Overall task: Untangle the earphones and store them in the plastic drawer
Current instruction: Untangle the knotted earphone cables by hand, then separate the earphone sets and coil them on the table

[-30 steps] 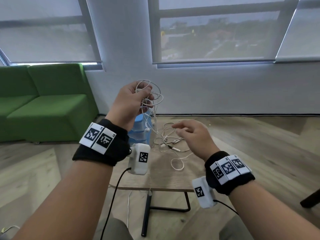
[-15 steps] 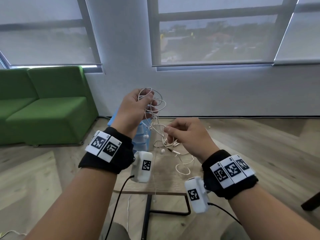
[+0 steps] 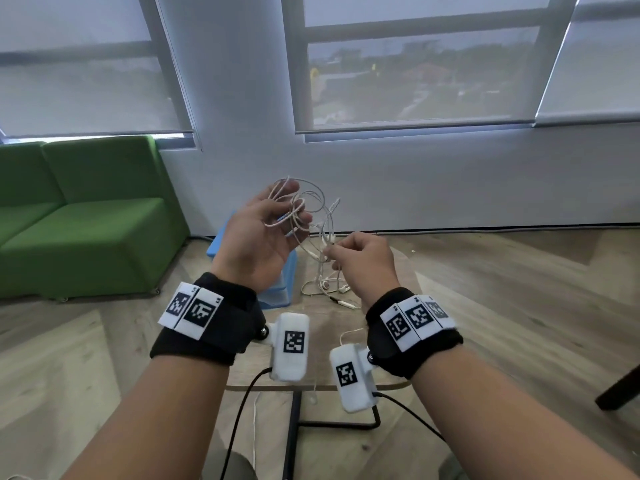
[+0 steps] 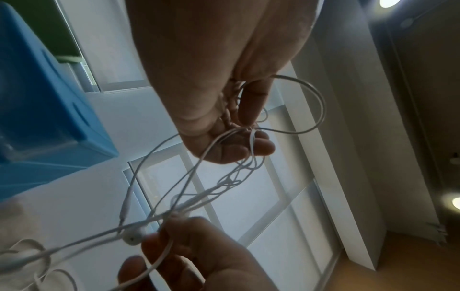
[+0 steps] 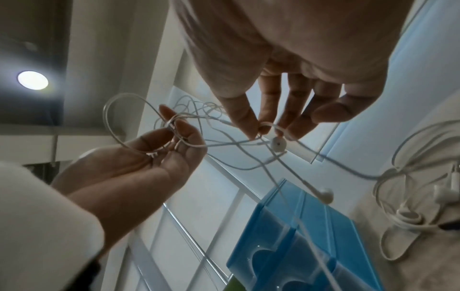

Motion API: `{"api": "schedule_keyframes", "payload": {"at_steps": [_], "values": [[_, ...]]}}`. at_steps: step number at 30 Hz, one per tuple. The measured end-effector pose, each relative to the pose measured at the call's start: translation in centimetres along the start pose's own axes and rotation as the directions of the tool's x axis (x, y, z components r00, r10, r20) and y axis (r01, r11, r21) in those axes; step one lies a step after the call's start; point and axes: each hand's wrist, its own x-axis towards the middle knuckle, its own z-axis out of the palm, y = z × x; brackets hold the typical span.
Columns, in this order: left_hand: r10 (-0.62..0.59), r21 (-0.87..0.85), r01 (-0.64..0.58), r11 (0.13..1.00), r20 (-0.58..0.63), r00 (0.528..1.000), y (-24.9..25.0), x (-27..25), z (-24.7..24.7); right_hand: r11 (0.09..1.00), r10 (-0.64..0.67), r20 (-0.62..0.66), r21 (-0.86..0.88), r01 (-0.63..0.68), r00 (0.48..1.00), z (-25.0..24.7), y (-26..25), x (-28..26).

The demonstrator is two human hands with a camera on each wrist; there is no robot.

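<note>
earphones [image 3: 304,216] tangled midair: left hand [image 3: 256,237] fingers loosely curled through loops, right hand [image 3: 363,261] pinching cord, above drawer [image 3: 277,289].

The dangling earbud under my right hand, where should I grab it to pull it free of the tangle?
Pinch the stem of the dangling earbud just above the round head, coming from below: it hangs clear under the right hand, while the left hand holds the knotted loops.

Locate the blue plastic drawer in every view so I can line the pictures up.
Head: blue plastic drawer at centre, mostly hidden behind the left hand.
Left wrist: upper left edge.
Right wrist: bottom, right of centre.
Shared landmark: white earphone cable tangle.
</note>
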Motion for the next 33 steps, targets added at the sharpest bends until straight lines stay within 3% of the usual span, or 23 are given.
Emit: {"api": "schedule_keyframes", "payload": {"at_steps": [6,13,18,25,29,33], "values": [[-0.070,-0.011,0.069,0.998,-0.061,0.996,-1.3,-0.1,-0.3,0.990,-0.025,-0.092,0.138,0.037,0.995,0.5,0.1,0.5],[-0.111,0.084,0.126,0.989,-0.159,0.981,-2.2,0.6,-0.5,0.977,-0.068,-0.007,0.203,0.068,0.998,-0.4,0.3,1.1],[-0.098,0.171,0.135,0.976,-0.209,0.973,-2.6,1.2,-0.3,0.982,-0.111,0.149,0.168,0.086,0.983,-1.7,-1.0,0.4],[-0.078,0.249,0.123,0.961,-0.181,0.980,-2.6,1.9,-0.2,0.979,-0.201,0.400,0.103,0.174,0.894,-3.2,-2.0,0.8],[-0.073,0.284,0.120,0.951,-0.171,0.983,-1.9,2.4,0.0,0.931,-0.298,0.356,-0.099,0.352,0.886,-3.4,-1.5,1.4],[-0.040,0.382,0.094,0.920,-0.148,0.988,-0.6,2.9,0.4,0.909,-0.324,0.182,-0.213,0.359,0.928,-4.1,-1.8,2.5]]}}
